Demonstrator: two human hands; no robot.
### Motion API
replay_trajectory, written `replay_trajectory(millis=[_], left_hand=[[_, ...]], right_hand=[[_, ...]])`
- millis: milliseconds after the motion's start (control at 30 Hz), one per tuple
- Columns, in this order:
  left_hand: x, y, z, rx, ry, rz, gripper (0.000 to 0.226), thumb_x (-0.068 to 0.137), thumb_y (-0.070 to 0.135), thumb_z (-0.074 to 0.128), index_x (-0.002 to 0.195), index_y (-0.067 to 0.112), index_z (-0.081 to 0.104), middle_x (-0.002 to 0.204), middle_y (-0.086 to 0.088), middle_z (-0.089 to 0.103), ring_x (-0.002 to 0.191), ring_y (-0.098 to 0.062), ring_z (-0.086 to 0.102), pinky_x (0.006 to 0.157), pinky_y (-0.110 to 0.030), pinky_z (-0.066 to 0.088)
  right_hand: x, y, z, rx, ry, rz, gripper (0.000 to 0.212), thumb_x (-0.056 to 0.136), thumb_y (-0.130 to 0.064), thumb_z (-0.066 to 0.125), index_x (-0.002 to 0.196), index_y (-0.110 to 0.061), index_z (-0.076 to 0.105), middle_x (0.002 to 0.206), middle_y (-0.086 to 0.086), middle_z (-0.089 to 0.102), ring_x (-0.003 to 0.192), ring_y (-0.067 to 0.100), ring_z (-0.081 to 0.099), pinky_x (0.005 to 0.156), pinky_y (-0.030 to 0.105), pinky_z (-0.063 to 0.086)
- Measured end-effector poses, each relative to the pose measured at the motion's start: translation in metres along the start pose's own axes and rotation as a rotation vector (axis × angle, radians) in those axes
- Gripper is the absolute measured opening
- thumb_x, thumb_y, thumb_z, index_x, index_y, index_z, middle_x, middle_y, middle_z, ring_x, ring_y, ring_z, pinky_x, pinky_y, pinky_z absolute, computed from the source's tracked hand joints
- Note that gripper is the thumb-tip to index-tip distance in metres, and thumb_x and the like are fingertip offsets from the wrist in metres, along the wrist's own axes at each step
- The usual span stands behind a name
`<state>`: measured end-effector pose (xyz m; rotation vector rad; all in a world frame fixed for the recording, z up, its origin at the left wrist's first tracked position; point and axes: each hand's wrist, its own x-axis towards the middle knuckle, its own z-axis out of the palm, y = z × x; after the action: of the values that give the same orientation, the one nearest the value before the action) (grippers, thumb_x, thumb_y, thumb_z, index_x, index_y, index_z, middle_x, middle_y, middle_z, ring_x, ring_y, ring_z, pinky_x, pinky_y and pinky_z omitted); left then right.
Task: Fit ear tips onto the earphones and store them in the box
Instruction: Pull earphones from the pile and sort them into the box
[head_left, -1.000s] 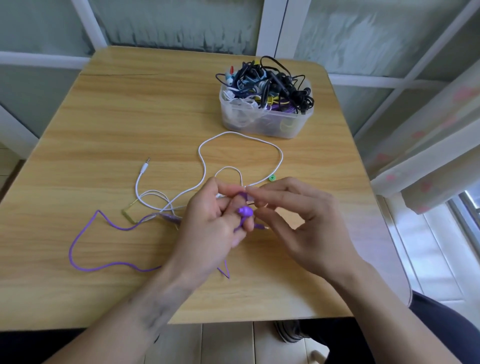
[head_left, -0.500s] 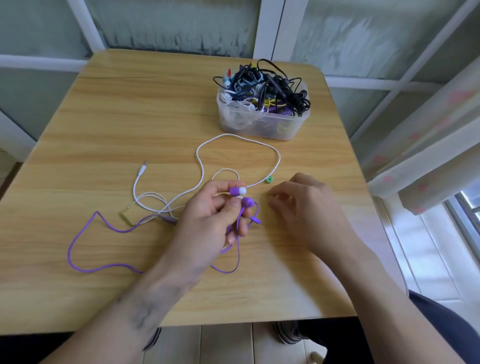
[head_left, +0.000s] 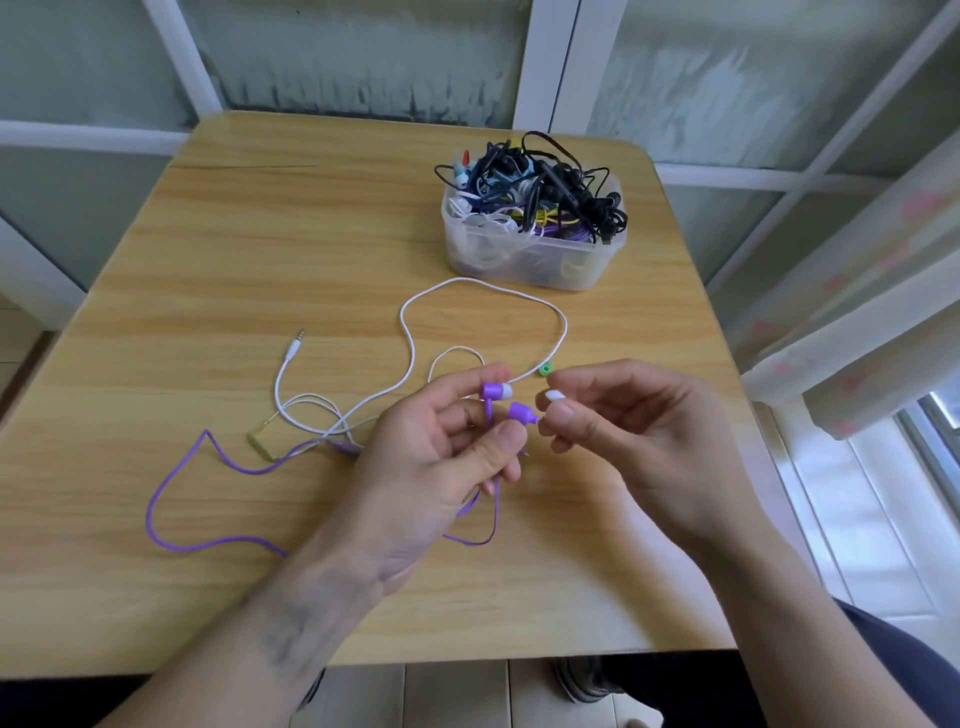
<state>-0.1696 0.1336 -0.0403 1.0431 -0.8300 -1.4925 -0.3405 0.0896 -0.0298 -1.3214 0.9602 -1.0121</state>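
My left hand (head_left: 441, 457) grips two purple earbuds above the table's middle. The upper earbud (head_left: 492, 391) wears a white ear tip; the lower earbud (head_left: 521, 413) has a bare nozzle pointing right. My right hand (head_left: 623, 431) pinches a loose white ear tip (head_left: 555, 396) between thumb and forefinger, just right of that bare nozzle and apart from it. The purple cable (head_left: 208, 452) trails left across the table. White earphones (head_left: 415, 332) lie behind my hands, one end with a green ear tip (head_left: 545, 369). The clear plastic box (head_left: 530, 260) stands at the back right, heaped with tangled earphones.
The wooden table (head_left: 260, 249) ends close to my body at the front, with bare wood on its left and far left. A white jack plug (head_left: 295, 348) lies left of centre. A curtain (head_left: 852, 291) hangs at the right, window frames stand behind.
My right hand went down to the table, picked up a white ear tip and rose back beside the earbuds. My left hand lifted slightly, now showing both earbuds.
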Motion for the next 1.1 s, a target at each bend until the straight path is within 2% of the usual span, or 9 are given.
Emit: replay_trajectory(millis=[100,200,333,467,600,800,933,1100], left_hand=[[0.001,-0.0015,-0.0027,0.005,-0.011,0.015,0.038,0.077,0.008,0.071,0.114,0.007,0.063,0.082,-0.006,0.068,0.064,-0.016,0.06,0.056,-0.02,0.047],[0.0007,-0.0001,-0.0029,-0.021,-0.02,0.012,0.031,0.075,0.006,0.069,0.105,0.007,0.062,0.082,-0.009,0.069,0.065,-0.019,0.062,0.056,-0.021,0.048],[-0.0004,0.0032,-0.0024,-0.011,-0.064,0.015,0.025,0.077,0.006,0.067,0.1,0.009,0.058,0.081,-0.008,0.068,0.063,-0.021,0.06,0.056,-0.021,0.046],[-0.0003,0.0067,-0.0022,-0.029,-0.079,0.006,0.026,0.076,0.009,0.066,0.102,0.007,0.062,0.086,-0.011,0.069,0.063,-0.022,0.059,0.056,-0.023,0.046],[0.0006,0.0058,-0.0019,-0.027,-0.052,0.016,0.022,0.077,0.012,0.067,0.099,0.006,0.065,0.084,-0.01,0.071,0.061,-0.02,0.06,0.054,-0.022,0.046],[0.0017,0.004,-0.0042,0.016,-0.031,0.047,0.021,0.075,0.009,0.07,0.094,0.006,0.063,0.079,-0.01,0.07,0.059,-0.021,0.061,0.053,-0.022,0.047],[0.0018,0.006,-0.0054,0.039,-0.033,0.069,0.02,0.074,0.008,0.071,0.092,0.006,0.062,0.075,-0.007,0.067,0.059,-0.019,0.061,0.053,-0.022,0.047],[0.0003,0.007,-0.0051,0.047,-0.072,0.056,0.017,0.073,0.004,0.07,0.086,0.005,0.058,0.074,-0.007,0.067,0.058,-0.021,0.061,0.052,-0.023,0.048]], right_hand=[[-0.0013,-0.0003,0.0018,-0.002,0.006,0.013,0.019,0.067,-0.01,0.08,0.084,-0.006,0.074,0.081,0.012,0.076,0.068,0.019,0.07,0.066,0.027,0.056],[-0.0024,0.001,0.0039,-0.038,-0.012,-0.019,0.02,0.066,-0.016,0.081,0.083,-0.009,0.075,0.077,0.008,0.074,0.07,0.016,0.068,0.068,0.031,0.055],[-0.0021,0.0026,0.0059,-0.036,-0.041,-0.041,0.023,0.069,-0.011,0.079,0.091,-0.006,0.074,0.079,0.004,0.074,0.07,0.016,0.068,0.069,0.026,0.054],[-0.0024,0.0012,0.0063,-0.029,-0.072,-0.063,0.021,0.072,-0.007,0.078,0.093,-0.002,0.074,0.086,0.012,0.076,0.077,0.027,0.072,0.072,0.033,0.057],[-0.002,-0.0011,0.008,0.05,-0.047,-0.058,0.021,0.069,0.0,0.076,0.09,0.001,0.073,0.082,0.015,0.076,0.074,0.024,0.074,0.071,0.028,0.057],[-0.0041,-0.0014,0.008,0.052,-0.109,-0.076,0.021,0.071,0.0,0.076,0.092,0.002,0.073,0.081,0.019,0.075,0.073,0.032,0.074,0.074,0.034,0.058],[-0.0039,-0.0036,0.0043,0.001,-0.11,-0.04,0.016,0.076,-0.006,0.074,0.092,-0.003,0.075,0.082,0.011,0.076,0.072,0.022,0.071,0.072,0.028,0.055],[-0.0034,-0.005,0.0019,-0.03,-0.129,-0.02,0.013,0.073,-0.007,0.075,0.086,-0.005,0.076,0.076,0.009,0.075,0.069,0.018,0.07,0.068,0.025,0.055]])
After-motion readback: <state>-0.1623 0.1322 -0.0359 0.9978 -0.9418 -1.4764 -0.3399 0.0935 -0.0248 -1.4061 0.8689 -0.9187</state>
